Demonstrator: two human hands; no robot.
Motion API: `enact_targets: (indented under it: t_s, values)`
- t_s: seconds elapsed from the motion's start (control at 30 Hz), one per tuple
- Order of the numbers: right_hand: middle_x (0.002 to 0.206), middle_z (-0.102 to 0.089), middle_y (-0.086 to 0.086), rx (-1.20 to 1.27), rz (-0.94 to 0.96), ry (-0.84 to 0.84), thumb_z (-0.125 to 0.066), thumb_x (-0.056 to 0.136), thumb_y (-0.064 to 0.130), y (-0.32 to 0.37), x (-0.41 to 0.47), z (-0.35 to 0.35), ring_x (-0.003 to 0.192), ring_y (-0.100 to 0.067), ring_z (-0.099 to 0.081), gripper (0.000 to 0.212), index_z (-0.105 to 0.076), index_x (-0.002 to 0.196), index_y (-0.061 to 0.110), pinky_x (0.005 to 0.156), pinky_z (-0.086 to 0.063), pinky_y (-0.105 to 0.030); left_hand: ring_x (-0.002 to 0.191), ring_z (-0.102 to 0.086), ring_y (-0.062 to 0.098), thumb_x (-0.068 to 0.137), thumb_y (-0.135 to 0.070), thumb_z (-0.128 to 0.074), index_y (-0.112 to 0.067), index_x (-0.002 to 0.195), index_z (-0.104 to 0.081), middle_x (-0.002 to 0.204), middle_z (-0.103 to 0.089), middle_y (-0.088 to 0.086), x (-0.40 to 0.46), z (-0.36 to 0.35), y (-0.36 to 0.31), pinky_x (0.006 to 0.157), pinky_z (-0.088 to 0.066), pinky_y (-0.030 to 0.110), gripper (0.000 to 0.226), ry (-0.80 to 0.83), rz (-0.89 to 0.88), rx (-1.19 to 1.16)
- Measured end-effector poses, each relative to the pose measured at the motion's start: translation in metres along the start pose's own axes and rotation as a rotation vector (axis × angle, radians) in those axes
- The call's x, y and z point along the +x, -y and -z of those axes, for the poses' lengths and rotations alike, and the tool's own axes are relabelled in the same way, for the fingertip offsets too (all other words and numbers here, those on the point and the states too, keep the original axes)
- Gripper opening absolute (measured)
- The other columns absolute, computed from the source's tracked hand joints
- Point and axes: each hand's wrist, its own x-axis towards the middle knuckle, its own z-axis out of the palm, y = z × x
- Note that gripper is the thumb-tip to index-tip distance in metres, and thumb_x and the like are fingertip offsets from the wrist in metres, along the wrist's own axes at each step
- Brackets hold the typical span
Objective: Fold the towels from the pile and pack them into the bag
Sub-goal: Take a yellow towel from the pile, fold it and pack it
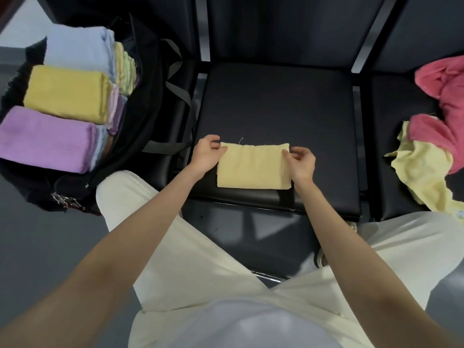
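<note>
Folded yellow towel (253, 167), centre frame: soft, light, limp; left hand (206, 156) and right hand (300, 162) pinched its upper corners, likeliest holds.

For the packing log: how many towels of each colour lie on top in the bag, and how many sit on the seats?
Bag, top layer:
Blue: 1
Yellow: 1
Purple: 1
Seats:
Yellow, folded: 1
Yellow, loose: 1
Pink, bunched: count unclear
Total countable: 5

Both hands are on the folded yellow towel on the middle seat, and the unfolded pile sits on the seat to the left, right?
Not quite. The head view shows the unfolded pile on the seat to the right. The left hand and right hand do pinch the folded yellow towel.
</note>
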Motion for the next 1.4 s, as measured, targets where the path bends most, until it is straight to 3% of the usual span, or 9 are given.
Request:
enact_targets:
  t_s: [0.13, 0.23, 0.3, 0.43, 0.53, 0.6, 0.83, 1.07, 1.4]
  values:
    - [0.098, -0.064, -0.004, -0.113, 0.027, -0.041, -0.068, 0.085, 0.023, -0.01, 0.001, 0.001, 0.091, -0.015, -0.06, 0.035, -0.057, 0.115, 0.008, 0.086, -0.05, -0.028, 0.111, -0.056, 0.019, 0.084, -0.027, -0.071, -0.009, 0.135, -0.046, 0.12, -0.059, 0.004, -0.003, -0.005, 0.005, 0.087, -0.044, 0.027, 0.06, 0.006, 0.108, 0.066]
    - [0.104, -0.062, -0.005, -0.282, 0.025, 0.008, -0.071, 0.081, 0.03, -0.015, 0.0, 0.0, 0.096, -0.019, -0.059, 0.044, -0.058, 0.115, 0.005, 0.089, -0.05, -0.033, 0.1, -0.056, 0.022, 0.082, -0.033, -0.072, -0.015, 0.088, -0.053, 0.096, -0.057, -0.001, -0.006, -0.013, 0.012, 0.089, -0.049, 0.036, 0.027, 0.012, 0.194, 0.164]
    - [0.107, -0.063, -0.009, -0.397, 0.037, 0.06, -0.071, 0.079, 0.034, -0.021, 0.002, -0.003, 0.103, -0.026, -0.058, 0.04, -0.062, 0.107, 0.007, 0.091, -0.05, -0.04, 0.101, -0.055, 0.025, 0.08, -0.038, -0.071, -0.02, 0.069, -0.044, 0.098, -0.057, 0.003, -0.008, -0.018, 0.014, 0.089, -0.051, 0.04, 0.034, 0.01, 0.202, 0.211]
    - [0.094, -0.065, -0.011, -0.495, 0.073, 0.101, -0.065, 0.082, 0.024, -0.018, -0.003, -0.008, 0.1, -0.032, -0.057, 0.018, -0.063, 0.083, 0.006, 0.086, -0.05, -0.042, 0.107, -0.056, 0.032, 0.074, -0.044, -0.068, -0.009, 0.078, -0.059, 0.113, -0.06, 0.013, -0.001, -0.028, 0.022, 0.086, -0.051, 0.04, 0.036, -0.011, 0.227, 0.238]
    - [0.086, -0.058, -0.008, -0.474, 0.076, 0.097, -0.059, 0.084, 0.015, -0.007, -0.014, -0.008, 0.085, -0.025, -0.055, 0.013, -0.052, 0.081, 0.005, 0.071, -0.047, -0.036, 0.094, -0.06, 0.027, 0.077, -0.029, -0.068, -0.013, 0.064, -0.053, 0.09, -0.063, 0.007, -0.006, -0.028, 0.017, 0.074, -0.048, 0.032, 0.026, -0.029, 0.228, 0.047]
    - [0.087, -0.053, -0.004, -0.444, 0.071, 0.111, -0.058, 0.086, 0.015, -0.001, -0.019, -0.011, 0.081, -0.02, -0.052, 0.013, -0.05, 0.09, 0.005, 0.066, -0.042, -0.031, 0.085, -0.058, 0.02, 0.082, -0.022, -0.067, -0.012, 0.072, -0.053, 0.08, -0.058, 0.0, -0.01, -0.022, 0.014, 0.069, -0.046, 0.029, 0.019, -0.021, 0.217, -0.084]
    - [0.09, -0.059, -0.004, -0.208, 0.159, 0.264, -0.065, 0.082, 0.014, 0.074, -0.03, -0.071, 0.088, -0.022, -0.061, 0.016, -0.053, 0.091, 0.008, 0.072, -0.052, -0.036, 0.1, -0.058, 0.021, 0.087, -0.021, -0.067, -0.005, 0.118, -0.055, 0.108, -0.059, 0.006, 0.019, 0.079, -0.003, 0.083, -0.051, 0.035, 0.037, -0.198, 0.076, -0.181]
    - [0.083, -0.057, 0.001, 0.008, 0.341, 0.4, -0.068, 0.082, 0.017, 0.189, -0.055, -0.191, 0.076, -0.011, -0.056, 0.017, -0.052, 0.081, 0.015, 0.068, -0.049, -0.025, 0.099, -0.055, 0.019, 0.091, -0.023, -0.063, -0.002, 0.117, -0.056, 0.107, -0.056, 0.006, 0.065, 0.24, -0.032, 0.076, -0.04, 0.027, 0.034, -0.511, -0.162, -0.106]
    - [0.1, -0.061, -0.008, -0.034, 0.495, 0.43, -0.07, 0.081, 0.018, 0.282, -0.05, -0.35, 0.09, -0.018, -0.059, 0.021, -0.052, 0.087, 0.01, 0.076, -0.05, -0.029, 0.098, -0.051, 0.023, 0.092, -0.026, -0.061, -0.003, 0.109, -0.053, 0.105, -0.05, 0.006, 0.157, 0.384, -0.018, 0.081, -0.04, 0.032, 0.03, -0.692, -0.113, 0.127]
